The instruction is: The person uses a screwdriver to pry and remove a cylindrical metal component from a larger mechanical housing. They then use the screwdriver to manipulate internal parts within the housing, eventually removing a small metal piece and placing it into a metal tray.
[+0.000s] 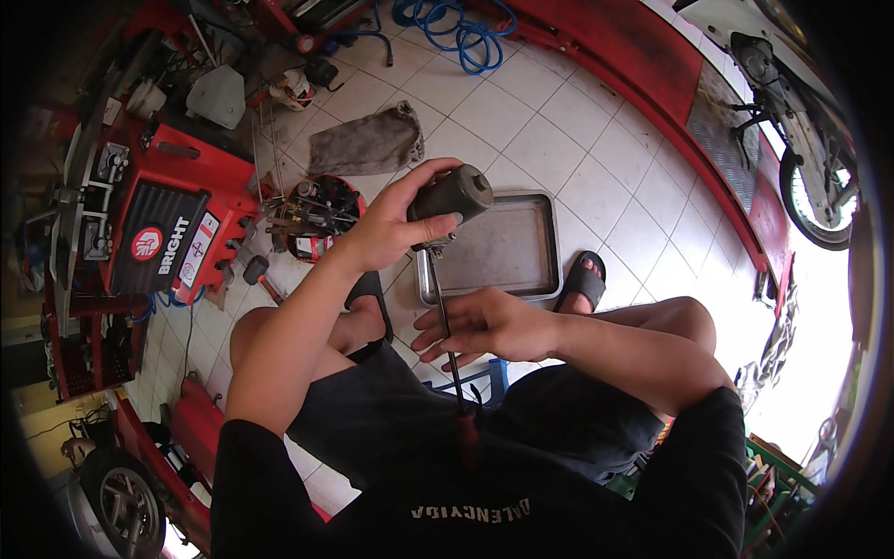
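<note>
My left hand (pixel 386 219) is wrapped round a dark metal cylinder (pixel 453 194) with a short stub on its end, which looks like a small electric motor. It is held tilted above the near left part of a shallow metal tray (pixel 557 242). A long-shafted screwdriver (pixel 441 303) runs from the fitting at the cylinder's lower end back toward my body. Its red handle rests near my shirt front, partly lost in shadow. My right hand (pixel 498 326) is beside the shaft, fingers stretched and apart; the shaft crosses in front of them without a visible grip.
A round red container (pixel 346 194) of hand tools stands left of the tray, with a hammer (pixel 261 277) nearby. A dirty grey cloth (pixel 363 142) lies on the tiles. Farther off are a red machine (pixel 191 200), a coiled blue hose (pixel 466 37), a red lift platform (pixel 643 93) and a motorcycle (pixel 801 121).
</note>
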Available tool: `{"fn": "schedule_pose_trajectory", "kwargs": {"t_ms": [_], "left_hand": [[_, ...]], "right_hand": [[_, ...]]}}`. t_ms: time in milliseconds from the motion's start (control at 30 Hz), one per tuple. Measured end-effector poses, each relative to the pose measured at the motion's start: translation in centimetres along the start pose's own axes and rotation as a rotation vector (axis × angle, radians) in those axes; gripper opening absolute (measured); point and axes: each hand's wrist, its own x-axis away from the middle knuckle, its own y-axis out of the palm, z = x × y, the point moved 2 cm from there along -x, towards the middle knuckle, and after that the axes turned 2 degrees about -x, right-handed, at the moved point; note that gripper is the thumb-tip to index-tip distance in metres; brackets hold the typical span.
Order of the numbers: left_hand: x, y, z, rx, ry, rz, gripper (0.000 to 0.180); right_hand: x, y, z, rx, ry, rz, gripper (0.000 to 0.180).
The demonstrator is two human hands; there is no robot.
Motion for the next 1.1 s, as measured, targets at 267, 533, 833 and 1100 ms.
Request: {"fn": "schedule_pose_trajectory", "kwargs": {"t_ms": [267, 533, 833, 1100], "left_hand": [[0.2, -0.3, 0.0, 0.027, 0.034, 0.013, 0.064], [0.3, -0.4, 0.3, 0.115, 0.027, 0.034, 0.065], [0.5, -0.8, 0.0, 0.103, 0.057, 0.043, 0.065], [0.6, -0.8, 0.3, 0.142, 0.044, 0.059, 0.067]], "right_hand": [[-0.7, -0.4, -0.3, 0.211, 0.097, -0.042, 0.031], [-0.8, -0.4, -0.8, 0.278, 0.205, -0.008, 0.033], [-1.1, -0.4, -0.4, 0.290, 0.184, -0.026, 0.037], [-1.0, -0.4, -0.6, 0.318, 0.303, -0.032, 0.036]]}}
